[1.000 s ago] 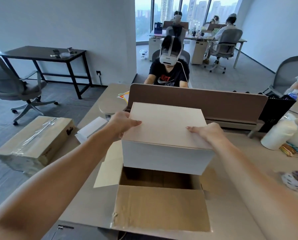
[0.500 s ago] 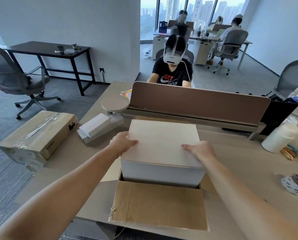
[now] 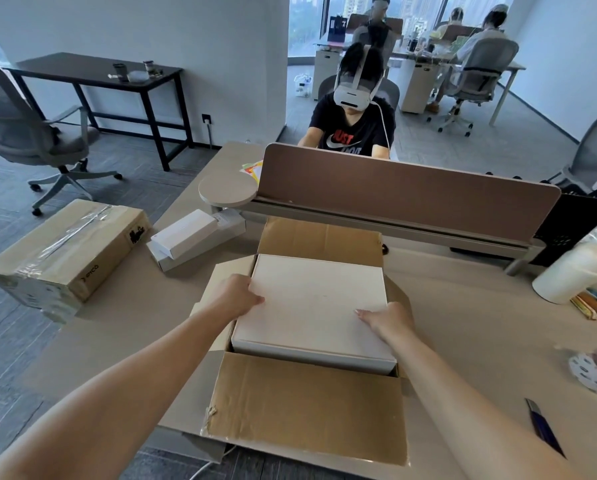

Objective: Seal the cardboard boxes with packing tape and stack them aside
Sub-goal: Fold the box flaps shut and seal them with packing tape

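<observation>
Cardboard carton [image 3: 307,410] stood open-flapped on the desk [image 3: 470,306] as your left hand [image 3: 236,296] and right hand [image 3: 388,322] gripped a white box [image 3: 314,299], fingers curled over its edges, the box partway inside the carton; a tape roll [image 3: 594,372] lay at right

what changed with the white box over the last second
The white box went down from above the open cardboard box into it. The left hand and right hand still grip its sides. The flaps stay open, and the taped box on the floor has not moved.
</observation>
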`<state>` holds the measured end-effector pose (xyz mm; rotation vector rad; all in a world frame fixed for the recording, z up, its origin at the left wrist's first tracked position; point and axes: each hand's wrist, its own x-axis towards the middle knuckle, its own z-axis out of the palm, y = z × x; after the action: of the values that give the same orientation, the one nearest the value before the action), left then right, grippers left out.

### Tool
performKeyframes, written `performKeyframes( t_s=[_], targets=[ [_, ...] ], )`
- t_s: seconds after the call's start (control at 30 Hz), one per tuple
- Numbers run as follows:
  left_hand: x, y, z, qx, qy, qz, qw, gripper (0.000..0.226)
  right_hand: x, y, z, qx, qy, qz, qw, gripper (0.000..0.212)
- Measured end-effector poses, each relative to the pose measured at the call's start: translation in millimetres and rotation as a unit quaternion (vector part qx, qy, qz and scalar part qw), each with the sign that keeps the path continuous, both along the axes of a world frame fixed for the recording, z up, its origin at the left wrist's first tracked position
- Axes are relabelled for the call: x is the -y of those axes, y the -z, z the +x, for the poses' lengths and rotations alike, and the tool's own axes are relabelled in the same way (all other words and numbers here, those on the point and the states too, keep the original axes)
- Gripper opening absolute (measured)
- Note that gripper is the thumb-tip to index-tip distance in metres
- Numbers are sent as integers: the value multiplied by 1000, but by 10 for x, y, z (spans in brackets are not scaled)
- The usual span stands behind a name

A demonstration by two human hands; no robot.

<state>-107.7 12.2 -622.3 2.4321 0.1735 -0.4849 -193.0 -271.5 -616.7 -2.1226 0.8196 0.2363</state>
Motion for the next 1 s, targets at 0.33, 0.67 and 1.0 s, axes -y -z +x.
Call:
performKeyframes(
  t_s=[0.33, 0.67, 1.0],
  targets=[
    [72, -235, 90, 23, 44, 83, 995, 16, 94, -26, 92, -84, -83, -139, 983, 26],
    [-104, 318, 122, 110, -62, -35, 991, 56, 424, 558, -18, 25, 75, -115, 990, 54],
    [-426, 816, 242, -45, -224, -44, 973, 73, 686, 900, 97, -42, 223, 110, 968, 70]
  ],
)
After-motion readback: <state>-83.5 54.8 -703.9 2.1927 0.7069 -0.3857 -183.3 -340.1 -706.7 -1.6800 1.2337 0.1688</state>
